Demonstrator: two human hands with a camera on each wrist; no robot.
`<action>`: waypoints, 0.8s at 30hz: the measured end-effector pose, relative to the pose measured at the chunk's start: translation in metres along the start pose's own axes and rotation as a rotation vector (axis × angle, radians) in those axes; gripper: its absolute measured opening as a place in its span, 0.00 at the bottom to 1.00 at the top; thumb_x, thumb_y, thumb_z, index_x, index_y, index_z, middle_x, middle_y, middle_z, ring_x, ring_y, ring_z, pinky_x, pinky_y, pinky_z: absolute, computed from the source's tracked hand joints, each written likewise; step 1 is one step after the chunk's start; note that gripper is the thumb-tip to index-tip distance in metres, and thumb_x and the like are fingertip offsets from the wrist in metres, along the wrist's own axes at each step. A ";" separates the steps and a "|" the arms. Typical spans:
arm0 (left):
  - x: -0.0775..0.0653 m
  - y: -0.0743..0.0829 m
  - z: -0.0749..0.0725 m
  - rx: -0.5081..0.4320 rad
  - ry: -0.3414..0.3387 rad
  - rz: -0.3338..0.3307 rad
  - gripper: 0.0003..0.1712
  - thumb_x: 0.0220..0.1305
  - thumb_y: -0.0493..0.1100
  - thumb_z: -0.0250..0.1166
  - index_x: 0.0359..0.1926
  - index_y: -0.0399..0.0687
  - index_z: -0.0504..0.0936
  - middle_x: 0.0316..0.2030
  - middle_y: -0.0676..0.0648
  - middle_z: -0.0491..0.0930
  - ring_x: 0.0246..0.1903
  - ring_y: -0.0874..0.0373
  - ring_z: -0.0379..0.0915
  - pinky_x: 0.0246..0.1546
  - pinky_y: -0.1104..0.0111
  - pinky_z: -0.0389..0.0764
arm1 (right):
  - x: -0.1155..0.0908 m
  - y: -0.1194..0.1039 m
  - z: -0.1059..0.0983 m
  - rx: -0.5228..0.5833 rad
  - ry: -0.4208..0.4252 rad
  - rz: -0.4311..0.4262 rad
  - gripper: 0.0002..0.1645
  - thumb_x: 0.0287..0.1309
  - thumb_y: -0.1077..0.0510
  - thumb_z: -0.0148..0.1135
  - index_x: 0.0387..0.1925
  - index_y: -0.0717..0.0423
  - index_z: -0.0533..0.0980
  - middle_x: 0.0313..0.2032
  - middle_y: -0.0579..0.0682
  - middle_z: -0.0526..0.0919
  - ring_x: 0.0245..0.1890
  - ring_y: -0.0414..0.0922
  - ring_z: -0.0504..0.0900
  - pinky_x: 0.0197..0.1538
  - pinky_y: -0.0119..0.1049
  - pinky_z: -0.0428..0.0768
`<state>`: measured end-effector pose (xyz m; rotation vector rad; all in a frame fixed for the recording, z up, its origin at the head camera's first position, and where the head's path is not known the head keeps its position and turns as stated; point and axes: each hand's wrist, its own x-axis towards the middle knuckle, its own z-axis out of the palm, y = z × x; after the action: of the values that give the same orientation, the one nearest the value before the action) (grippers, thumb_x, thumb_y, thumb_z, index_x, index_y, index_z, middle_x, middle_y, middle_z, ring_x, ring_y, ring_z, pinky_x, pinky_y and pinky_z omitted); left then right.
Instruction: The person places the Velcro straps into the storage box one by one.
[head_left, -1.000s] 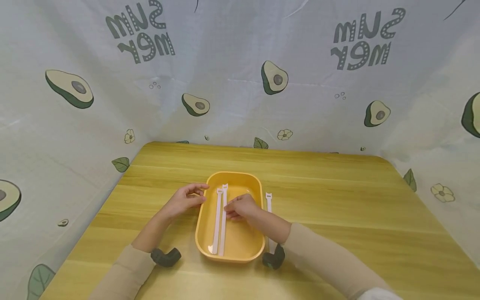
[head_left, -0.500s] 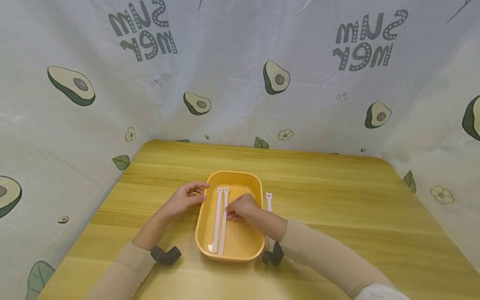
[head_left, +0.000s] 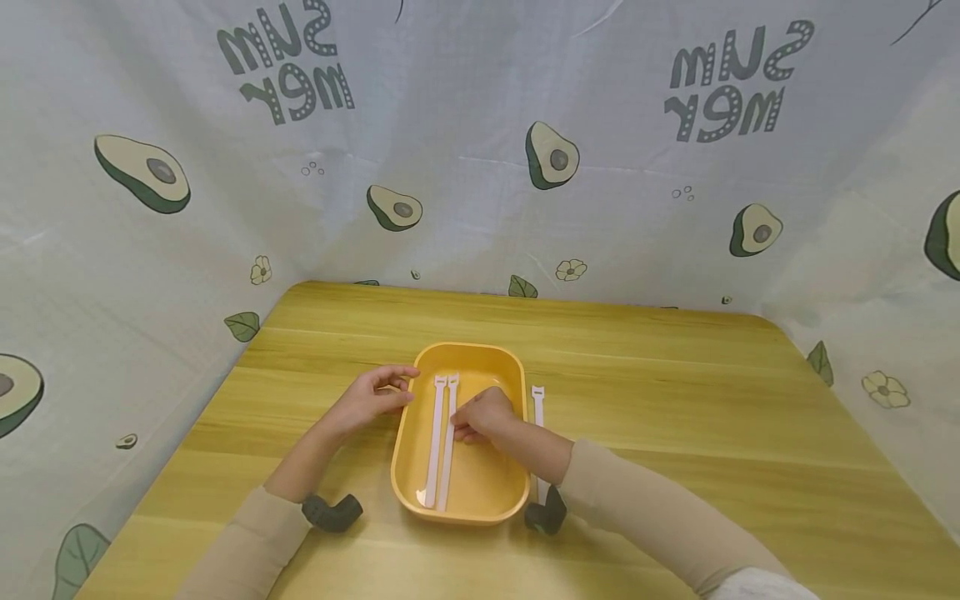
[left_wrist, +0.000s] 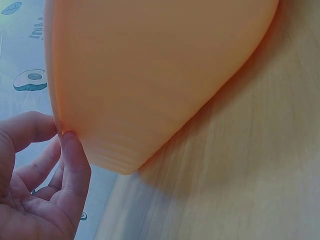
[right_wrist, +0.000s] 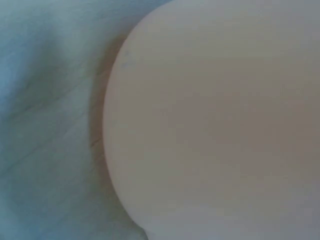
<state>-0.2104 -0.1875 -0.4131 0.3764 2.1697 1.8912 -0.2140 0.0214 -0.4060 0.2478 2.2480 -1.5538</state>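
In the head view a yellow plastic tray (head_left: 517, 500) lies lengthwise before me. Two pale cable straps (head_left: 435, 442) with slotted heads rest side by side inside it, heads at the far end. My left hand (head_left: 367, 398) pinches the tray's left rim between thumb and index finger, which the left wrist view shows up close. Reaching over the right wall, my right hand (head_left: 486, 412) has curled fingers and pinches the right-hand strap (head_left: 447, 475) near its middle. The right wrist view is filled by a blurred pale surface, without the hand.
A third strap (head_left: 538, 408) lies on the wood-grain table (head_left: 675, 400) just right of the tray, partly hidden under my right forearm. Dark wrist cameras (head_left: 332, 512) sit beside each sleeve. A curtain printed with avocados (head_left: 551, 156) hangs behind the table.
The head of the right-hand strap has shifted slightly toward me and to the right, now about level with the other strap's head. Both hands stay nearly still.
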 end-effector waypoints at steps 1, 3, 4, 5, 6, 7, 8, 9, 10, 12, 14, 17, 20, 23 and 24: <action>0.000 0.000 0.000 -0.003 0.001 -0.002 0.26 0.60 0.36 0.62 0.58 0.32 0.68 0.39 0.41 0.69 0.35 0.55 0.73 0.40 0.62 0.78 | 0.000 0.000 0.000 -0.001 0.003 0.001 0.03 0.47 0.70 0.65 0.26 0.69 0.79 0.15 0.55 0.80 0.12 0.40 0.78 0.19 0.30 0.78; 0.000 0.000 0.000 -0.003 -0.002 0.004 0.26 0.60 0.36 0.62 0.58 0.31 0.68 0.39 0.41 0.69 0.35 0.55 0.73 0.40 0.64 0.78 | 0.000 0.000 0.000 -0.005 0.009 -0.003 0.03 0.47 0.70 0.65 0.26 0.70 0.79 0.15 0.55 0.80 0.12 0.40 0.78 0.18 0.30 0.78; 0.000 0.000 0.000 -0.006 -0.002 0.003 0.26 0.60 0.36 0.62 0.58 0.31 0.68 0.39 0.41 0.68 0.35 0.55 0.73 0.39 0.64 0.78 | 0.001 0.000 0.000 -0.006 0.011 -0.002 0.03 0.47 0.70 0.65 0.25 0.70 0.79 0.15 0.55 0.80 0.12 0.41 0.78 0.18 0.30 0.78; 0.000 0.000 0.000 -0.002 -0.002 0.005 0.26 0.60 0.36 0.62 0.58 0.31 0.68 0.39 0.41 0.69 0.35 0.54 0.73 0.39 0.65 0.78 | 0.001 0.000 0.000 -0.009 0.013 -0.004 0.03 0.47 0.70 0.65 0.25 0.69 0.79 0.15 0.55 0.80 0.12 0.41 0.78 0.18 0.30 0.78; 0.001 0.000 0.000 0.000 -0.001 0.006 0.26 0.60 0.36 0.62 0.58 0.31 0.68 0.39 0.41 0.69 0.35 0.54 0.73 0.39 0.65 0.78 | 0.001 0.000 0.000 -0.011 0.015 -0.002 0.03 0.46 0.70 0.65 0.25 0.69 0.79 0.15 0.55 0.80 0.13 0.41 0.78 0.18 0.30 0.78; 0.001 -0.001 0.000 0.002 -0.001 0.006 0.27 0.60 0.36 0.62 0.58 0.31 0.68 0.39 0.41 0.69 0.35 0.54 0.73 0.39 0.66 0.78 | 0.001 0.000 0.000 -0.014 0.016 -0.002 0.03 0.46 0.70 0.65 0.25 0.69 0.79 0.15 0.55 0.80 0.13 0.40 0.78 0.18 0.30 0.78; 0.001 -0.001 0.000 0.002 -0.001 0.007 0.27 0.60 0.36 0.62 0.58 0.31 0.68 0.39 0.41 0.69 0.35 0.54 0.73 0.40 0.66 0.78 | 0.001 0.000 0.000 -0.015 0.017 -0.004 0.03 0.46 0.70 0.65 0.24 0.69 0.79 0.15 0.55 0.80 0.13 0.41 0.78 0.18 0.30 0.78; 0.001 -0.001 0.000 0.003 -0.001 0.007 0.27 0.60 0.36 0.62 0.58 0.31 0.68 0.39 0.41 0.69 0.35 0.53 0.73 0.40 0.66 0.78 | 0.001 0.000 0.000 -0.018 0.018 -0.004 0.03 0.46 0.70 0.65 0.24 0.69 0.79 0.15 0.55 0.80 0.13 0.40 0.78 0.19 0.30 0.78; 0.001 -0.001 0.000 0.007 0.001 0.006 0.27 0.60 0.36 0.62 0.58 0.31 0.68 0.38 0.42 0.69 0.35 0.54 0.73 0.40 0.66 0.78 | 0.000 0.000 0.000 -0.018 0.017 -0.005 0.02 0.46 0.70 0.65 0.24 0.69 0.79 0.15 0.55 0.80 0.13 0.40 0.78 0.19 0.30 0.78; 0.001 -0.001 0.000 0.003 0.000 0.005 0.27 0.60 0.36 0.62 0.58 0.30 0.68 0.38 0.41 0.69 0.35 0.54 0.73 0.39 0.66 0.78 | 0.000 0.000 0.000 -0.014 0.015 -0.007 0.02 0.46 0.70 0.65 0.25 0.69 0.79 0.15 0.55 0.80 0.13 0.41 0.78 0.19 0.31 0.78; 0.000 -0.001 0.000 -0.001 -0.001 0.005 0.27 0.60 0.36 0.62 0.58 0.30 0.68 0.38 0.42 0.69 0.34 0.55 0.73 0.39 0.66 0.78 | 0.000 0.000 0.000 -0.010 0.014 -0.008 0.02 0.47 0.70 0.64 0.25 0.70 0.79 0.16 0.56 0.80 0.13 0.41 0.78 0.20 0.31 0.79; 0.000 0.000 0.000 -0.009 -0.005 0.004 0.27 0.60 0.36 0.62 0.58 0.30 0.67 0.39 0.42 0.69 0.35 0.54 0.73 0.38 0.67 0.78 | -0.001 0.000 0.000 -0.001 0.014 -0.008 0.02 0.47 0.71 0.64 0.25 0.70 0.79 0.16 0.56 0.81 0.13 0.41 0.78 0.20 0.32 0.79; 0.000 0.001 0.001 -0.012 -0.007 0.006 0.27 0.60 0.35 0.62 0.58 0.29 0.67 0.38 0.42 0.69 0.35 0.54 0.73 0.38 0.67 0.78 | -0.001 0.000 0.000 0.008 0.016 -0.010 0.03 0.46 0.70 0.64 0.25 0.70 0.79 0.16 0.57 0.81 0.13 0.41 0.78 0.20 0.32 0.79; 0.000 0.001 0.001 -0.013 -0.007 0.006 0.27 0.60 0.36 0.62 0.58 0.29 0.67 0.38 0.42 0.69 0.35 0.55 0.72 0.38 0.67 0.78 | -0.002 0.000 -0.001 0.032 0.014 -0.016 0.04 0.46 0.69 0.64 0.25 0.70 0.79 0.16 0.56 0.80 0.13 0.41 0.78 0.20 0.32 0.79; 0.000 0.001 0.001 -0.009 -0.007 0.010 0.27 0.60 0.36 0.62 0.58 0.29 0.67 0.39 0.41 0.69 0.35 0.54 0.72 0.38 0.66 0.78 | -0.003 0.000 -0.002 0.037 0.009 -0.020 0.05 0.46 0.68 0.64 0.25 0.70 0.79 0.16 0.56 0.80 0.13 0.41 0.78 0.20 0.32 0.79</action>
<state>-0.2099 -0.1864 -0.4125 0.3919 2.1579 1.9012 -0.2121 0.0231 -0.4042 0.2434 2.2367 -1.6094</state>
